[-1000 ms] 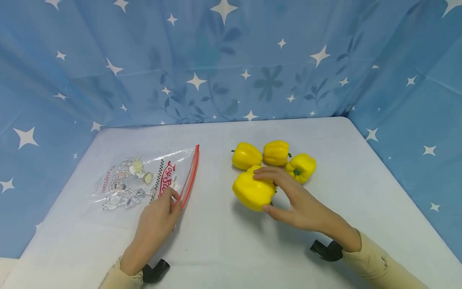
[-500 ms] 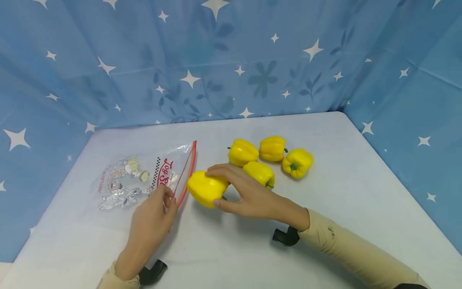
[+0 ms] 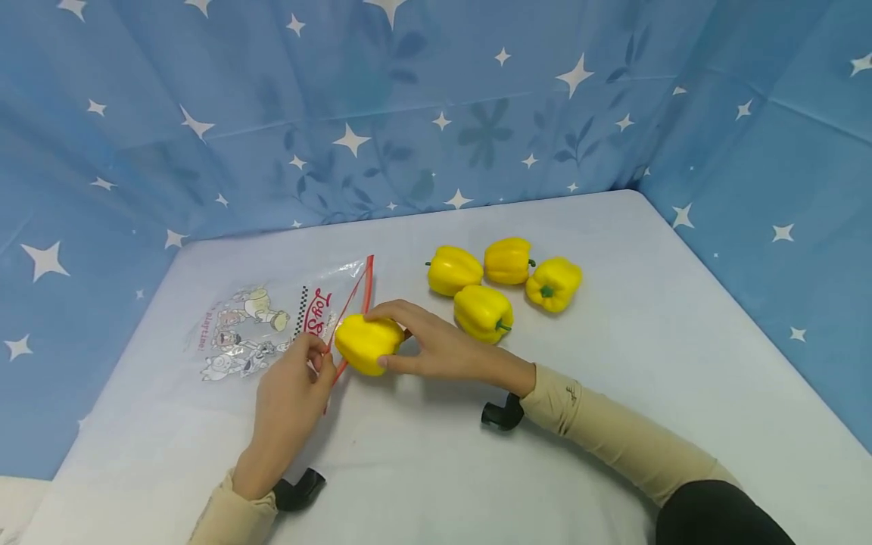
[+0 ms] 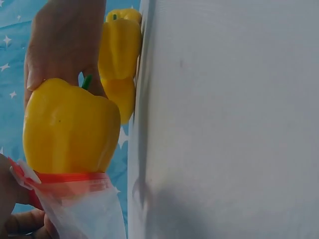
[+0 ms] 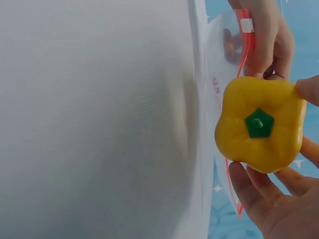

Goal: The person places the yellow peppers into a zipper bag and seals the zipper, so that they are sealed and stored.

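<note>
My right hand grips a yellow bell pepper with thumb and fingers, right at the red zip edge of a clear printed plastic bag lying on the table. My left hand pinches that red edge near its lower corner. In the right wrist view the pepper's green stem faces the camera and my left hand shows behind it. Whether the pepper's tip is inside the bag mouth I cannot tell.
Several more yellow peppers lie grouped to the right of the bag on the white table. Blue star-patterned cloth walls the table at the back and both sides.
My right hand carried the pepper leftward from beside the group to the bag's red edge. My left hand stayed at the bag's edge, its fingers now pinching it.
</note>
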Available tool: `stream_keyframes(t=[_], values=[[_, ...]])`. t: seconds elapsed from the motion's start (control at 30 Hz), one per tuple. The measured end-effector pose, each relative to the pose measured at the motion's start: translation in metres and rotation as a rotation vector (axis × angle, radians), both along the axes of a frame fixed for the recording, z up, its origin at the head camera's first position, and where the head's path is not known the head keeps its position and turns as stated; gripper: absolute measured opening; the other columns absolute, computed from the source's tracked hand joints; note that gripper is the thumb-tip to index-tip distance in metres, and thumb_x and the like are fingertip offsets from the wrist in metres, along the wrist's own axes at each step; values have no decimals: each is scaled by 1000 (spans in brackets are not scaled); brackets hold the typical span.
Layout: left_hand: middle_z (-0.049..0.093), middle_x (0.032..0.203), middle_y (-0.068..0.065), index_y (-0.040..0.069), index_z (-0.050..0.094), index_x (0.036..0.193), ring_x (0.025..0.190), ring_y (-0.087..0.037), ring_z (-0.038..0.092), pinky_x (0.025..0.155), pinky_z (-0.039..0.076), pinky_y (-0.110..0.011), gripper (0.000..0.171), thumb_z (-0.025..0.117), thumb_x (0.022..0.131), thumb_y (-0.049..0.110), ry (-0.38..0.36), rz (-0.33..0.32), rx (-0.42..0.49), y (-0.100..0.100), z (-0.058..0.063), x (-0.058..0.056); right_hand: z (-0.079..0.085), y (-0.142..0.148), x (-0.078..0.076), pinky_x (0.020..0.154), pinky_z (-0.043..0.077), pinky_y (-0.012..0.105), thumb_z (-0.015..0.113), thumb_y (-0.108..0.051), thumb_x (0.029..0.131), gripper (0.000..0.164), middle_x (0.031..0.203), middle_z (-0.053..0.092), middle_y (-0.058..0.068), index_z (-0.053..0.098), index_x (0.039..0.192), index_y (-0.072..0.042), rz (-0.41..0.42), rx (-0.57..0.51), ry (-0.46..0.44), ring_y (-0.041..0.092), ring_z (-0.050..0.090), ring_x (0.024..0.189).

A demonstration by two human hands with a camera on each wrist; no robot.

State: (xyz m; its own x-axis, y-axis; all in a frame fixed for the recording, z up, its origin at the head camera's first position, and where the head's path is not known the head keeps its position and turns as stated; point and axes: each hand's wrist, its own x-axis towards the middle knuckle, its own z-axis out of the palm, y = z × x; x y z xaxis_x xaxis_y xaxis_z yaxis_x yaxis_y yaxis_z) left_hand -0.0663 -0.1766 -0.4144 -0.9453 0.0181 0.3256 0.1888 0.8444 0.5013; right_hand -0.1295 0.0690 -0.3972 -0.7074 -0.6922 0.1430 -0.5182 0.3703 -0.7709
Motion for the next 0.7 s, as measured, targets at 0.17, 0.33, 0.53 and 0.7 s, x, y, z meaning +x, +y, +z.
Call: stream_keyframes(t=[0.17,0.33,0.53,0.7], values=[[64,82,-2,10,61,107,54,-9,45,48,36,-23,12,66,97,11,39,10,25,-1,0,1,-3,0,-2,106,54,29,73,-33,98,61,155,48,-7,46,152,-23,3,7,-19,8,50,133],[65,85,-3,10,62,108,59,-11,51,50,39,-23,12,67,98,12,55,27,66,1,2,3,-4,-2,-2,107,54,29,73,-32,98,63,156,47,-7,45,153,-22,-2,21,-30,10,49,135],[65,89,-3,9,63,110,74,-15,60,57,46,-22,14,69,97,9,71,25,90,3,2,7,-9,-7,-3,106,56,28,77,-29,96,71,155,49,-1,41,155,-16,-14,16,-64,16,51,134],[65,90,-3,8,63,111,76,-14,62,59,51,-21,18,72,96,8,75,-4,100,4,1,5,-7,-16,-9,108,54,30,79,-30,94,73,153,51,1,41,154,-13,-35,56,-23,18,53,134]])
